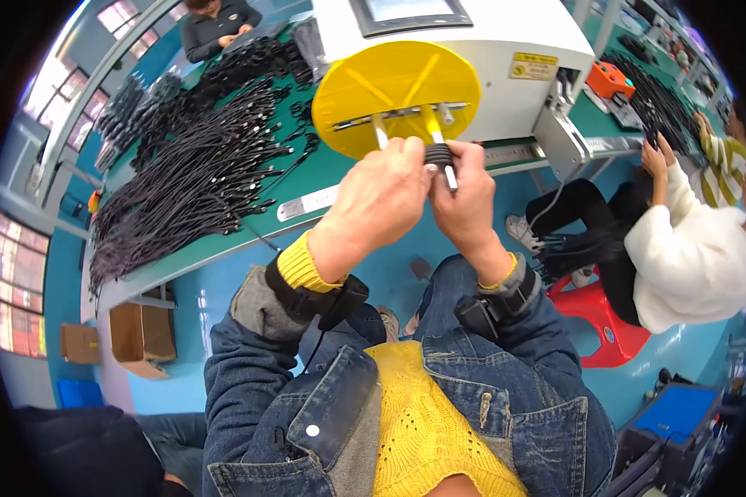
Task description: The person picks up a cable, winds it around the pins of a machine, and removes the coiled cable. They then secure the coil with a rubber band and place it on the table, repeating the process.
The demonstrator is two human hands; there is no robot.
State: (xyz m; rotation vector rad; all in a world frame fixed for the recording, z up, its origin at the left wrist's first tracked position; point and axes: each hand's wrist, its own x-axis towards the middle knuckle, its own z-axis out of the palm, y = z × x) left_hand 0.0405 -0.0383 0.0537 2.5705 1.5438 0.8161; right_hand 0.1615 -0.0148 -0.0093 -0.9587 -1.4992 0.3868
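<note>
Just above the frame's centre, below the yellow winding disc (396,95), both the left hand (379,199) and right hand (464,195) pinch a small black cable coil (439,154), which looks light, springy and best held across its bundled middle.

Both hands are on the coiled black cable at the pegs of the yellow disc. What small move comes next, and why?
Probably slide the small coil of black cable off the white pegs of the round yellow winding disc, toward the body. The left hand and right hand both pinch the bundle, which looks fully wound and sits near the peg tips, so little holds it there.
</note>
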